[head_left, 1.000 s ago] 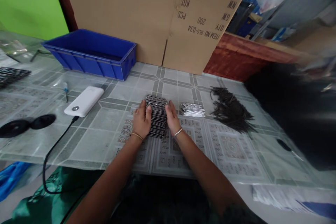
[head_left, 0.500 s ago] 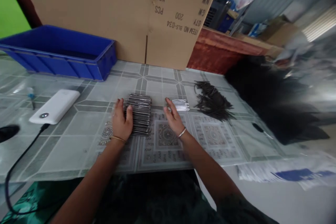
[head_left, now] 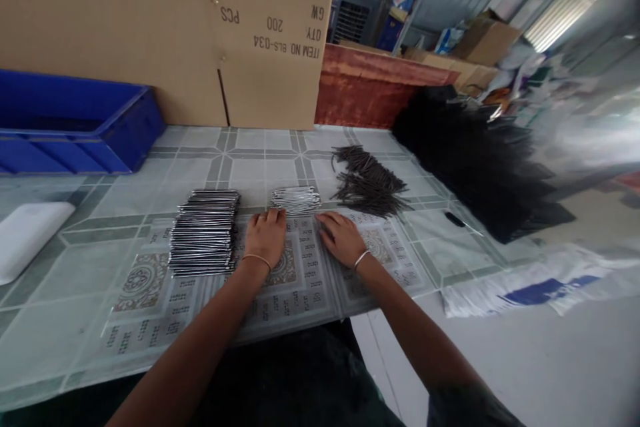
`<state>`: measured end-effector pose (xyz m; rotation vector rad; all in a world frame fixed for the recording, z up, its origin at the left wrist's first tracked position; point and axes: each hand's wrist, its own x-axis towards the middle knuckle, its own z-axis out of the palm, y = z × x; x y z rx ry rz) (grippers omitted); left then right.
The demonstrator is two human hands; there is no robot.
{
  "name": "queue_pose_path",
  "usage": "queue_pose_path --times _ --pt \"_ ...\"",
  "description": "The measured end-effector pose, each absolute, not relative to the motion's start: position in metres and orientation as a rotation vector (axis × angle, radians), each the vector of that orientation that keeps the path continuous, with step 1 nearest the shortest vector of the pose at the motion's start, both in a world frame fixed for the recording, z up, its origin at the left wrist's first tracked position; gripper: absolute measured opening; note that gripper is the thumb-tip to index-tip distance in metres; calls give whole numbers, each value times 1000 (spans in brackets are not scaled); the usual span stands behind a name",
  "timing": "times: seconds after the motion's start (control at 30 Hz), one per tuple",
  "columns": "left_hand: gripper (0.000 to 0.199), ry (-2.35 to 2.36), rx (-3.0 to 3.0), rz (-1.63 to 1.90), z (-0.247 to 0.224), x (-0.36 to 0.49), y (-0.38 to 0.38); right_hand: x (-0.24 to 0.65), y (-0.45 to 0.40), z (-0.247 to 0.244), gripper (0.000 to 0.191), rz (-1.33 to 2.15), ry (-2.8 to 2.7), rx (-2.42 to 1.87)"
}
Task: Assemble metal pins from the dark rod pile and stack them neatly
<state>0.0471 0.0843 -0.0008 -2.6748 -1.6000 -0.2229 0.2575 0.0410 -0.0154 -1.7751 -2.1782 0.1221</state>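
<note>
My left hand (head_left: pixel 267 237) rests on the patterned mat, its fingers lying flat at the near edge of a small bundle of silvery rods (head_left: pixel 296 199). Whether the fingertips touch those rods I cannot tell. My right hand (head_left: pixel 343 238) lies on the mat to the right, fingers stretched and thumb apart, with nothing in it. Left of my left hand is a larger stack of dark, shiny metal rods (head_left: pixel 204 233), laid side by side in a neat column. Beyond my right hand lies a loose heap of thin dark brown strips (head_left: pixel 373 180).
A blue plastic crate (head_left: pixel 125 137) stands back left before a large cardboard sheet (head_left: pixel 270 87). A white power bank (head_left: pixel 35 233) sits at the left edge. On the right are a black pile (head_left: pixel 465 153), a small black-tipped tool (head_left: pixel 455 219) and white bags (head_left: pixel 520 287).
The view has swung right. My left hand has left the dark rod stack and moved right to the silvery bundle. My right hand has shifted right, away from that bundle.
</note>
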Motion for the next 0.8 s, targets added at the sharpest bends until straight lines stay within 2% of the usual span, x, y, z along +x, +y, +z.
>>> queue_pose_path --times 0.17,0.3,0.6,0.8 --pt "32 -1420 -2688 -65 12 44 91 303 59 -9 44 -27 -1946 -2018" --pt "30 -1305 -2693 -57 10 40 85 311 69 -12 42 -61 -2037 -2168" --pt "29 -1228 -2646 -228 -5 27 66 313 84 -4 27 -146 -2172 -2193" --pt "27 -1379 -2733 -265 -12 29 51 325 95 4 21 -99 -2085 -1945"
